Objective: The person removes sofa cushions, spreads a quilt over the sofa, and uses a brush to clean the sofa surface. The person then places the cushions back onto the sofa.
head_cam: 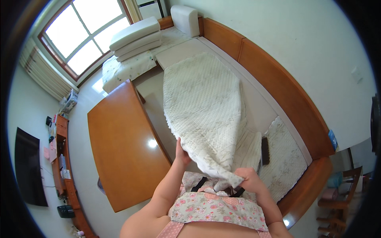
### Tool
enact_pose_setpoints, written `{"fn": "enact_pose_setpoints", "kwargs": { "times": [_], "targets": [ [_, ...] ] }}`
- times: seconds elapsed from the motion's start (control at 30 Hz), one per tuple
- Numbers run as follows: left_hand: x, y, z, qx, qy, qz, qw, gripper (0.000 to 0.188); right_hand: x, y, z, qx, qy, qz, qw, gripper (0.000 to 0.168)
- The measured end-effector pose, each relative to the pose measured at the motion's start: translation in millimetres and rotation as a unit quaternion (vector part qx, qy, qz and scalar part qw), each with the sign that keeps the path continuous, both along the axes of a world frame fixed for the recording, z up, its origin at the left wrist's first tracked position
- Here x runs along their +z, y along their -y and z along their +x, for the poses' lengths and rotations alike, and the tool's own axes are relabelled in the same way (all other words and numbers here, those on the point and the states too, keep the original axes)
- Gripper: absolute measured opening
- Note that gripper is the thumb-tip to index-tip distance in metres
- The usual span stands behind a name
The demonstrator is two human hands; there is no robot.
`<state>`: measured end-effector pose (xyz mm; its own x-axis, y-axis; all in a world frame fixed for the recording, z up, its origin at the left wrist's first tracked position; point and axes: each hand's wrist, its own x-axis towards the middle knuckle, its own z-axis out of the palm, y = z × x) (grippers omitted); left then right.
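A pale quilted sofa cover [205,98] with a faint leaf pattern lies partly over the long sofa seat and rises towards me. My left hand [182,153] grips its scalloped edge, the fingers hidden beneath the fabric. A corner of the same cover is pinched in my right hand [248,179], close to my floral apron. Beyond my right hand, a dark-bristled brush [265,151] lies by another quilted piece [282,157] on the near end of the seat. Folds of quilted fabric bunch between the brush and the raised cover.
A wooden coffee table [125,142] stands left of the sofa. White cushions [137,37] are stacked at the far end, with another upright cushion [184,22] nearby. The wooden backrest [273,80] runs along the right; a wooden chair [342,196] stands at the lower right.
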<state>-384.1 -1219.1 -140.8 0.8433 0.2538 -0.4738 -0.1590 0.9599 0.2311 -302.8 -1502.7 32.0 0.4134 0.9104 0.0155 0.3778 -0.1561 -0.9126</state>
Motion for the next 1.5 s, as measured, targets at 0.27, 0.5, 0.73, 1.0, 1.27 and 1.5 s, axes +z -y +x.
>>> {"fn": "enact_pose_setpoints", "kwargs": {
  "times": [0.27,0.5,0.73,1.0,1.27,1.5],
  "targets": [
    [-23,-77,2,0.007,-0.237,0.277,0.931,0.044,35,40,4,0.036,-0.117,0.017,0.992,0.014],
    [101,-33,-137,-0.116,-0.282,0.525,0.795,0.035,36,114,42,-0.32,-0.069,-0.01,0.945,0.013],
    [281,-70,-98,0.099,-0.015,0.732,0.674,0.017,50,55,102,-0.367,0.11,-0.103,0.918,0.018],
    [208,-162,-74,0.159,-0.158,0.68,0.698,0.036,5,56,135,-0.471,0.578,0.177,0.642,0.034],
    [165,-90,-96,-0.07,-0.303,0.641,0.702,0.029,7,42,90,-0.213,0.013,-0.184,0.959,0.013],
    [258,-58,-31,0.201,-0.011,0.575,0.793,0.03,45,-4,103,-0.57,0.289,0.042,0.768,0.043]
  ]
}}
